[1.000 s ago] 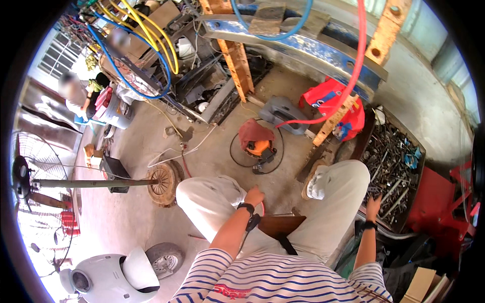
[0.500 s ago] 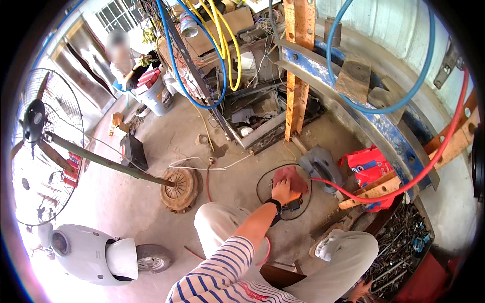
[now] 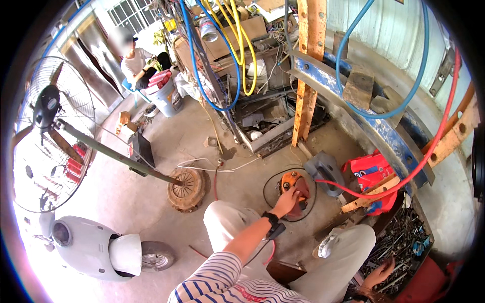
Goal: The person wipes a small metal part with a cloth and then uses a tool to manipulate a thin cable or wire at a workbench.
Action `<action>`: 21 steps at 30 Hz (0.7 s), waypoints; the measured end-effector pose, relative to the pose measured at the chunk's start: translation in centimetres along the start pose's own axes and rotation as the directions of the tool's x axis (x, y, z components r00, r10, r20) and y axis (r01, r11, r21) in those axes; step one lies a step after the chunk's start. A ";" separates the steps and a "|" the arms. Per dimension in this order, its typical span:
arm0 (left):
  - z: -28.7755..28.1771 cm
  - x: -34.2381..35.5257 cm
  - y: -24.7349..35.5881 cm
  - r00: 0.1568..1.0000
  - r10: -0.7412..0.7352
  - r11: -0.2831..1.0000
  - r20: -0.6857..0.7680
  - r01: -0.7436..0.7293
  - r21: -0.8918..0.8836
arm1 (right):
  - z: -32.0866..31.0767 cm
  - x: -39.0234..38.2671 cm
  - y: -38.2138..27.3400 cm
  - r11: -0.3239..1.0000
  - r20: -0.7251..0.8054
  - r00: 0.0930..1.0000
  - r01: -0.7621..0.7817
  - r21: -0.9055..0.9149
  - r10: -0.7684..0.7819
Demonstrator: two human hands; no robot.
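Note:
My left hand, with a black band at its wrist, reaches down to the floor in front of me. Its fingers are closed on a reddish-brown cloth, which lies against an orange device with dark round parts. A black cord loops around the device. Low on the right, my right hand hovers at the near edge of a long tray full of metal tools. Its fingers are apart, and I make out nothing held in them.
A grey plastic case and a red bag lie beyond the device. A red hose crosses at right. An orange post rises ahead. At left stand a fan and a grey scooter. Another person sits far left.
The cloth has shifted right and down with my left hand, uncovering the orange device's top. My right hand has moved up and right over the tool tray. The view has turned slightly.

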State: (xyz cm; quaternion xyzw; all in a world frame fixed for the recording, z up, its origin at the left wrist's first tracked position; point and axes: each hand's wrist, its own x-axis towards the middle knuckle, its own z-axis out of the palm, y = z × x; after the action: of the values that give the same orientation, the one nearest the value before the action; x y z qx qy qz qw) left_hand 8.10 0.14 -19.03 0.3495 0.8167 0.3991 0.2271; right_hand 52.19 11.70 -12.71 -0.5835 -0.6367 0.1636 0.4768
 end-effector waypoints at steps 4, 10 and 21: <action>-3.9 -5.7 6.8 0.987 0.078 0.951 -0.140 -0.116 -0.287 | 1.2 0.0 -9.0 0.925 0.131 0.941 0.270 0.268 -0.313; -11.4 -12.5 16.4 0.920 0.384 0.872 0.072 -0.336 -0.355 | 8.0 -5.4 -24.7 0.795 0.567 0.632 0.134 0.592 -0.528; -21.0 -14.4 14.2 0.967 0.229 0.968 0.116 -0.239 0.080 | 8.3 -5.4 -27.3 0.705 0.589 0.419 0.210 0.677 -0.691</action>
State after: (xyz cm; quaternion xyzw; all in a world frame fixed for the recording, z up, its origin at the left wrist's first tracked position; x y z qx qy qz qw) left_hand 9.31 -14.85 5.94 0.4743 0.7744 0.3653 0.2046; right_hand 28.80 2.51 1.83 -0.0884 -0.8503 0.4316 0.2879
